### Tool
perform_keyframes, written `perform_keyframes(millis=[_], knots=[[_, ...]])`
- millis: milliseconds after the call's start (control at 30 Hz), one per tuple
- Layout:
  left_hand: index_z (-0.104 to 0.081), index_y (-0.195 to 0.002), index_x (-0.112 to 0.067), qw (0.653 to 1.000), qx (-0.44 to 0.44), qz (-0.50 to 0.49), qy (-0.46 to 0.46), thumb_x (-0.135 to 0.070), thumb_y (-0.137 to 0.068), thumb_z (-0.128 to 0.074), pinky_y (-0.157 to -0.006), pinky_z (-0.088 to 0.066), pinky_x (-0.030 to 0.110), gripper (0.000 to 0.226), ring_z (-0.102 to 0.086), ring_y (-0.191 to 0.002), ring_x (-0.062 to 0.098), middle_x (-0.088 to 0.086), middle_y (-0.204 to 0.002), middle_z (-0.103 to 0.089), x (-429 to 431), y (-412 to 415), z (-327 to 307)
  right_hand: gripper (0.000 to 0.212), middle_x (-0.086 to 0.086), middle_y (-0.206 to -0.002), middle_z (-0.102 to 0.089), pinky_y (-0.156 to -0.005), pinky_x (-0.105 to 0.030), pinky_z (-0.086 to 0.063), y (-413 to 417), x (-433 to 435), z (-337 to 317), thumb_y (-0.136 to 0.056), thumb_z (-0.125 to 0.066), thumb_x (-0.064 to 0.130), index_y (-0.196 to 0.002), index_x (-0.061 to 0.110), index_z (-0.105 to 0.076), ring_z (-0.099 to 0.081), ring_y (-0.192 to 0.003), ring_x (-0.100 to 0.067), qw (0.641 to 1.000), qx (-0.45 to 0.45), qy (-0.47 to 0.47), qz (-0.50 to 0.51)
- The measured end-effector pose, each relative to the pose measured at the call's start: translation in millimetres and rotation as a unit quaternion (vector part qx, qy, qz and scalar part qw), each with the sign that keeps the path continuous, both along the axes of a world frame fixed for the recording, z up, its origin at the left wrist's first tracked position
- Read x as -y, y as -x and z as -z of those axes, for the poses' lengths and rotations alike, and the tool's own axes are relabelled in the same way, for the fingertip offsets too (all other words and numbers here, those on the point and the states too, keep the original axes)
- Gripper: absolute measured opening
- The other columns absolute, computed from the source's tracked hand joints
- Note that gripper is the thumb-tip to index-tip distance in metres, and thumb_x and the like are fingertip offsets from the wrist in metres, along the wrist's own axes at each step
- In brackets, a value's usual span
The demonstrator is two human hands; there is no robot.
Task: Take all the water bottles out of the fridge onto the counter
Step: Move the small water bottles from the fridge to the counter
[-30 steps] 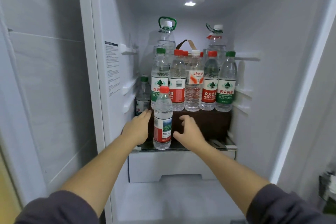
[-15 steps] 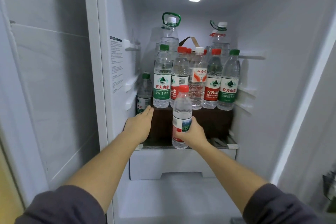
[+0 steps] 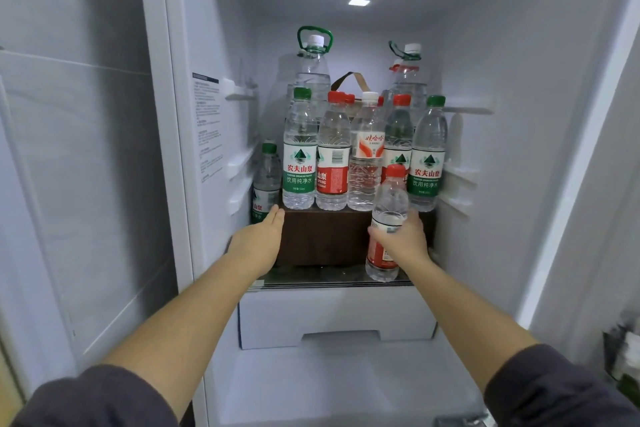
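open fridge (image 3: 519, 149), bottles (image 3: 332, 156) packed mid-frame. right hand (image 3: 403, 243) wraps red-cap bottle (image 3: 389, 198), centre-right at shelf (image 3: 311, 281) front. left hand (image 3: 259, 239) flat, empty, beside box (image 3: 322, 236). best pull straight back, clear of the rest.

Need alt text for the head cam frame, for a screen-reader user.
The right hand grips a small red-capped bottle at the front of an open fridge's shelf; the left hand, fingers straight, is beside a brown box. Five bottles stand on the box, two big jugs behind them.
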State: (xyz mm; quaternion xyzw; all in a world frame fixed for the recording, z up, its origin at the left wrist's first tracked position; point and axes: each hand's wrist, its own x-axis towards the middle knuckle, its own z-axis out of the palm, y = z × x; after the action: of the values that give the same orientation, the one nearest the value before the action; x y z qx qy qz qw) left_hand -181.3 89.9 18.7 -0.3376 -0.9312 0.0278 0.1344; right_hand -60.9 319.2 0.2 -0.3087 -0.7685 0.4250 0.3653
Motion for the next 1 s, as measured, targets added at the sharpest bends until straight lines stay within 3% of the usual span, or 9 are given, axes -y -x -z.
perform_keyframes(millis=[67, 100, 167, 300, 433, 533, 667, 833, 1000], knots=[[-0.026, -0.15, -0.008, 1.0, -0.007, -0.006, -0.005, 0.009, -0.087, -0.048, -0.079, -0.049, 0.037, 0.068, -0.058, -0.112, 0.027, 0.009, -0.158, -0.026, -4.0, -3.0, -11.5, 0.072, 0.0, -0.123, -0.053, -0.088, -0.036, -0.05, 4.9, 0.1, -25.1, -0.072, -0.083, 0.03, -0.129, 0.018, -0.042, -0.056, -0.109, -0.019, 0.998, -0.063, -0.006, -0.003], [-0.041, -0.138, -0.006, 1.0, -0.01, -0.013, -0.02, 0.005, -0.089, -0.049, -0.078, -0.048, 0.037, 0.05, -0.059, -0.111, 0.029, 0.014, -0.145, -0.045, -7.0, -3.0, -20.2, 0.066, 0.002, -0.12, -0.052, -0.088, -0.034, -0.048, 7.5, 0.3, -35.9, -0.074, -0.082, 0.029, -0.127, 0.019, -0.043, -0.055, -0.107, -0.017, 0.997, -0.075, -0.012, -0.01], [-0.054, -0.119, -0.004, 0.996, -0.017, -0.035, -0.081, 0.002, -0.089, -0.052, -0.076, -0.046, 0.038, 0.03, -0.06, -0.106, 0.032, 0.016, -0.122, -0.059, -13.4, 5.1, -38.8, 0.052, 0.005, -0.11, -0.054, -0.084, -0.031, -0.045, 11.9, 1.9, -46.1, -0.08, -0.078, 0.024, -0.117, 0.022, -0.042, -0.056, -0.102, -0.016, 0.997, -0.073, -0.013, -0.03], [-0.047, -0.13, 0.002, 0.978, -0.029, -0.017, -0.206, 0.008, -0.08, -0.061, -0.093, -0.047, 0.043, 0.052, -0.054, -0.116, 0.035, 0.02, -0.129, -0.05, -34.2, 47.6, -72.2, 0.043, 0.011, -0.097, -0.057, -0.08, -0.031, -0.045, 12.4, -0.7, -39.5, -0.081, -0.075, 0.025, -0.111, 0.025, -0.044, -0.059, -0.095, -0.014, 0.996, -0.079, -0.01, -0.037], [-0.036, -0.142, 0.003, 0.975, 0.011, -0.008, -0.224, 0.001, -0.085, -0.059, -0.109, -0.038, 0.044, 0.062, -0.043, -0.13, 0.038, 0.024, -0.141, -0.038, -55.7, 81.6, -89.5, 0.043, 0.007, -0.101, -0.061, -0.083, -0.036, -0.051, 14.3, -4.3, -37.7, -0.079, -0.075, 0.028, -0.111, 0.026, -0.045, -0.061, -0.094, -0.015, 0.996, -0.079, -0.01, -0.038], [-0.039, -0.144, -0.004, 0.967, 0.07, -0.03, -0.243, -0.008, -0.092, -0.055, -0.112, -0.035, 0.042, 0.055, -0.042, -0.133, 0.036, 0.021, -0.148, -0.035, -68.8, 103.2, -96.4, 0.042, 0.011, -0.099, -0.061, -0.083, -0.038, -0.053, 16.0, -6.0, -34.5, -0.079, -0.074, 0.029, -0.109, 0.029, -0.045, -0.062, -0.091, -0.012, 0.996, -0.084, -0.008, -0.042], [-0.048, -0.138, -0.002, 0.961, 0.093, -0.049, -0.254, -0.008, -0.095, -0.052, -0.106, -0.038, 0.038, 0.043, -0.045, -0.129, 0.036, 0.019, -0.146, -0.041, -78.3, 120.7, -100.8, 0.041, 0.011, -0.099, -0.063, -0.083, -0.038, -0.053, 20.1, -11.6, -29.8, -0.078, -0.074, 0.028, -0.109, 0.03, -0.048, -0.062, -0.092, -0.012, 0.994, -0.101, -0.008, -0.039], [-0.038, -0.143, -0.001, 0.958, 0.076, -0.085, -0.263, 0.003, -0.095, -0.046, -0.103, -0.039, 0.041, 0.049, -0.044, -0.128, 0.039, 0.022, -0.147, -0.035, -77.8, 110.6, -102.6, 0.042, 0.011, -0.101, -0.064, -0.083, -0.039, -0.054, 22.8, -13.2, -26.8, -0.077, -0.074, 0.03, -0.11, 0.031, -0.048, -0.063, -0.093, -0.014, 0.993, -0.107, -0.011, -0.039], [-0.048, -0.128, -0.003, 0.969, 0.008, -0.091, -0.232, -0.005, -0.098, -0.039, -0.083, -0.046, 0.043, 0.032, -0.057, -0.107, 0.039, 0.024, -0.124, -0.055, -60.1, 76.7, -98.1, 0.044, 0.01, -0.103, -0.063, -0.086, -0.04, -0.054, 20.3, -10.0, -28.7, -0.078, -0.074, 0.032, -0.112, 0.03, -0.046, -0.062, -0.094, -0.013, 0.995, -0.094, -0.008, -0.041]])
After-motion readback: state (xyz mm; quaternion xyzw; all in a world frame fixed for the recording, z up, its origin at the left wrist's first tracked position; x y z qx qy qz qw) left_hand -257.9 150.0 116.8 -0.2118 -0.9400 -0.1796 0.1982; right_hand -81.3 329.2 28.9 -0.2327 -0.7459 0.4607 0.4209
